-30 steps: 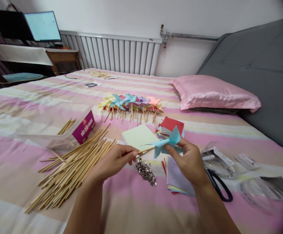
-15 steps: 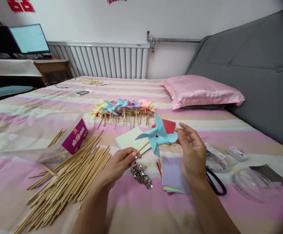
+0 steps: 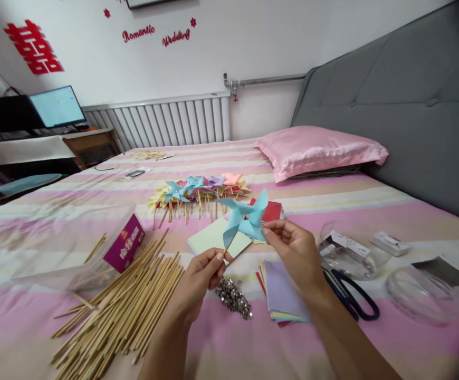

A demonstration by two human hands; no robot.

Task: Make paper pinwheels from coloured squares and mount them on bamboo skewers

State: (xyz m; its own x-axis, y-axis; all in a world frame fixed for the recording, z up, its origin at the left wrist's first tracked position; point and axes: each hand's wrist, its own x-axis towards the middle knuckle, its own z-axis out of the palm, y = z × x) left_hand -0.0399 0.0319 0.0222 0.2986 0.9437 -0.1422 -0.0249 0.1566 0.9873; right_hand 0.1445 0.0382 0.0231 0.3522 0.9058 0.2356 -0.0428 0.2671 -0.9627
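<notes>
My left hand (image 3: 208, 272) is closed around the thin wooden stick of a light blue paper pinwheel (image 3: 246, 217), holding it up above the bed. A shiny round pin sits at the pinwheel's centre. Thumb and forefinger of my right hand (image 3: 295, 250) pinch the edge of its lower right blade. Under the hands lie a small heap of metal pins (image 3: 233, 298) and a stack of coloured paper squares (image 3: 287, 293), lilac on top. Behind the pinwheel are pale green sheets (image 3: 206, 237) and a red stack (image 3: 273, 211).
Many wooden sticks (image 3: 130, 301) spread at left, beside a clear plastic box (image 3: 79, 269) with a purple label. Finished pinwheels (image 3: 198, 184) lie in a row further back. Scissors (image 3: 352, 295), a clear container (image 3: 348, 253) and a small white box (image 3: 390, 244) are at right; a pink pillow (image 3: 320, 150) lies behind.
The pinwheel has turned and tilted, its blades now at a different angle. My right hand has moved left and its fingers have come together on a blade. The view has tipped upward.
</notes>
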